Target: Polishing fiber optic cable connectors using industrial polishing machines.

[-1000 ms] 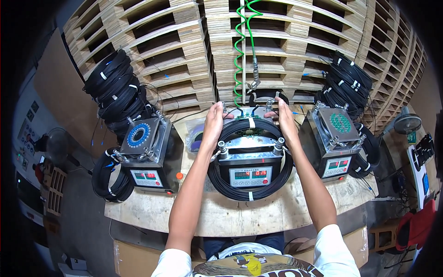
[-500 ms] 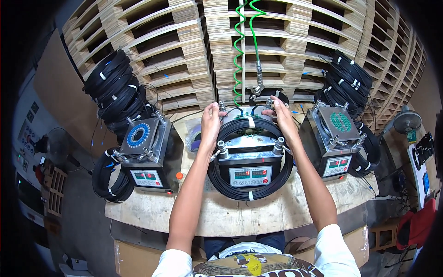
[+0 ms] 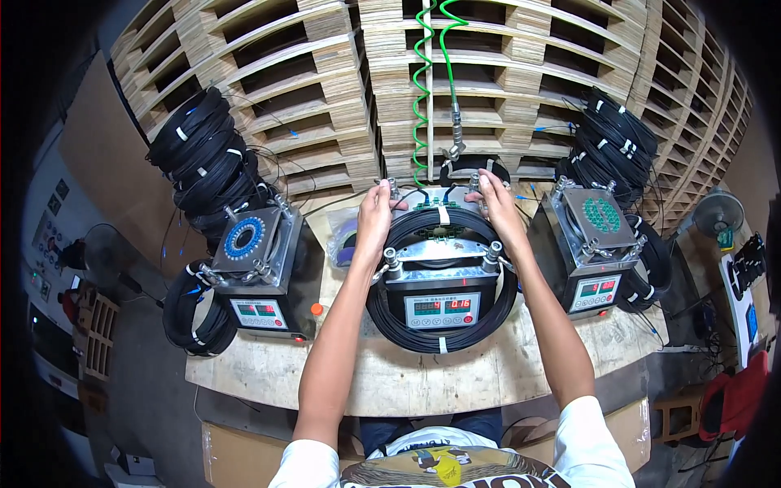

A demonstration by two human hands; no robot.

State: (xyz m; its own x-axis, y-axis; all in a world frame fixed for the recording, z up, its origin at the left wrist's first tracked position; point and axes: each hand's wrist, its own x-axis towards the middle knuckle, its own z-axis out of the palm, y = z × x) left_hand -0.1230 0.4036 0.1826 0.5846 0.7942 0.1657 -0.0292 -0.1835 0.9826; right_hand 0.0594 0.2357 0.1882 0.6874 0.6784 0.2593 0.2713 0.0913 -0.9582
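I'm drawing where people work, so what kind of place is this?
Probably a factory or workshop: three boxy metal machines with red-lit displays stand on a pale wooden table, round black cable coils are stacked nearby, and tan wooden pallets rise behind.

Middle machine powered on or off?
On: the middle machine has a display with lit red digits.

Red display digits [image 3: 460,305] and shirt lettering [image 3: 533,481]

The head-worn fisheye view looks down and forward from above the near side of the tabletop [image 3: 268,370], close enough to centre the left hand [image 3: 375,216] and right hand [image 3: 502,213] yet broad enough to reach the wooden pallets [image 3: 335,57] beyond.
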